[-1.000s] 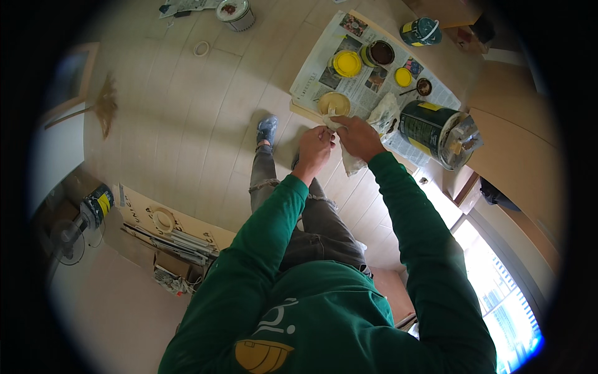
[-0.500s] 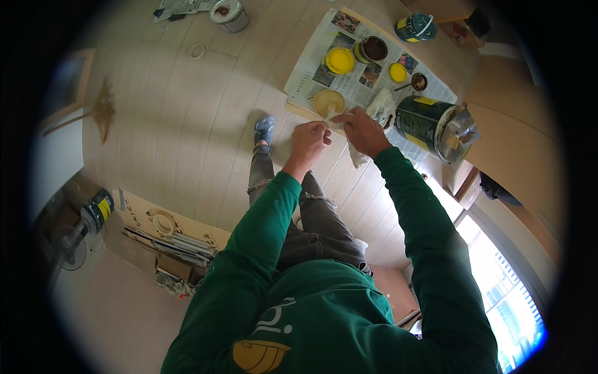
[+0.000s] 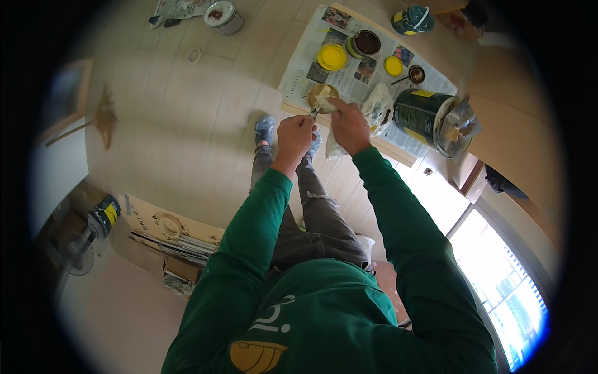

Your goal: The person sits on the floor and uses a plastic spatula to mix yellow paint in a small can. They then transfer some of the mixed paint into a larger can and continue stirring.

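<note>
My left hand (image 3: 295, 134) is closed around a small paintbrush (image 3: 314, 113), its metal part showing above the fingers. The pale bristle end lies over a round tub of pale yellowish stuff (image 3: 316, 91) at the near edge of the newspaper. My right hand (image 3: 351, 128) is closed beside it, thumb and forefinger up at the brush. From under that hand hangs a pale cloth (image 3: 336, 148), which seems gripped in its fingers; the grip itself is partly hidden. Right of the hand, a crumpled whitish cloth or bag (image 3: 377, 103) lies against a large dark green can (image 3: 416, 120).
Newspaper (image 3: 300, 70) covers the low table, carrying a yellow paint tin (image 3: 332, 57), a dark brown tin (image 3: 366, 43), a yellow lid (image 3: 393, 65) and a small brown-stained cup (image 3: 417, 75). On the floor are a tape roll (image 3: 194, 56) and a white bucket (image 3: 227, 21).
Both hands have shifted left and the right hand has come closer to the tub. The brush now shows over the tub. The hanging cloth has moved left with the right hand.
</note>
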`<state>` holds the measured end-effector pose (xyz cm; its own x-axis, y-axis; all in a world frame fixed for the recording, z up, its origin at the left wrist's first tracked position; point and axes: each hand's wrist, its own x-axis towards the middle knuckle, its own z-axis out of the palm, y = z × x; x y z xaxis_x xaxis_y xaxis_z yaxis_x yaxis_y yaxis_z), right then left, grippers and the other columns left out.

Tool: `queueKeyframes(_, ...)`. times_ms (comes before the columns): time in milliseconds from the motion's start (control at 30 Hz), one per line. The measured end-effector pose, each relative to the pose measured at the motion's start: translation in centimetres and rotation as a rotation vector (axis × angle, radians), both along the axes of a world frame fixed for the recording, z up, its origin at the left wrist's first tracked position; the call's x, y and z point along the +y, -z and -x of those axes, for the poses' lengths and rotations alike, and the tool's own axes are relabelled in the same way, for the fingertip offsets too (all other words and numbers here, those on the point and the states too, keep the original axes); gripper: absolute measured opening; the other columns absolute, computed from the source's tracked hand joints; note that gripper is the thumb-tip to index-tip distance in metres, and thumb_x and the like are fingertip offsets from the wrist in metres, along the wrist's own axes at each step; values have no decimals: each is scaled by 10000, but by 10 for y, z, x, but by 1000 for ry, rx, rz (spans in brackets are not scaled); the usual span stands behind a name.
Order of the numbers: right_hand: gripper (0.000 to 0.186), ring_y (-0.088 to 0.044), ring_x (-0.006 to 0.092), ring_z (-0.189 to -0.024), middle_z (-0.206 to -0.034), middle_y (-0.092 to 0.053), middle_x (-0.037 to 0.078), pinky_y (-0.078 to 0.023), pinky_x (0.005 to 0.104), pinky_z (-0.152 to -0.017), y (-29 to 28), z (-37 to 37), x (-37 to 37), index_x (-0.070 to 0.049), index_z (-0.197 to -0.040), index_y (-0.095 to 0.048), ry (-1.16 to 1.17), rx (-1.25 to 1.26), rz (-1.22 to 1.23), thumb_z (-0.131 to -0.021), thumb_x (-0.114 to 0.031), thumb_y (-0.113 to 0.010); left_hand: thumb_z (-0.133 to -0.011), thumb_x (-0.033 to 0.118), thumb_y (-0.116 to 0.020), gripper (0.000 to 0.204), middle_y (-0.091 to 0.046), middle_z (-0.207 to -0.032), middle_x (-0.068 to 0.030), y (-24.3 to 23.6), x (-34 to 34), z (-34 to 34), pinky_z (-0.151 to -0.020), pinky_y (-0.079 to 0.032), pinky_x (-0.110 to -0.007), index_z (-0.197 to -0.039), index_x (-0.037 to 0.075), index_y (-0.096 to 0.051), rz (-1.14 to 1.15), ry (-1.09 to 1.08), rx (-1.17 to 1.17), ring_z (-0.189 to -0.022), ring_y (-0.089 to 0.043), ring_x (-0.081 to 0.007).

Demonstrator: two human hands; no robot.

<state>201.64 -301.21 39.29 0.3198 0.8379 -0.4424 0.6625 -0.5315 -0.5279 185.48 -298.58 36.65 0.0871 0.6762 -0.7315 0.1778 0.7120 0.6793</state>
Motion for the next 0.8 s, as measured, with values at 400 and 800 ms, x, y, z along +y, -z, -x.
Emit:
queueKeyframes(400,389,-750,378,-1033,-1201,-719,242,-603,486,-970,-28,-63,-74,-74,-1412,-673,109,234,41,-1058,-196,-569,-1000,196,-742,190,-721,-817,-32,15,2,2,-561,-536,-268,-1025,12,-785,92,10,-30,-620,-681,-133)
queueKeyframes(800,419,-727,253,-1091,-1242,-700,124,-642,415,-927,-5,-106,-174,-48,-1467,-578,987,975,-143,-1091,-224,-631,-1051,239,-708,240,-747,-857,-50,13,12,4,-556,-509,-281,-1053,11,-780,209,48,5,-628,-706,-143)
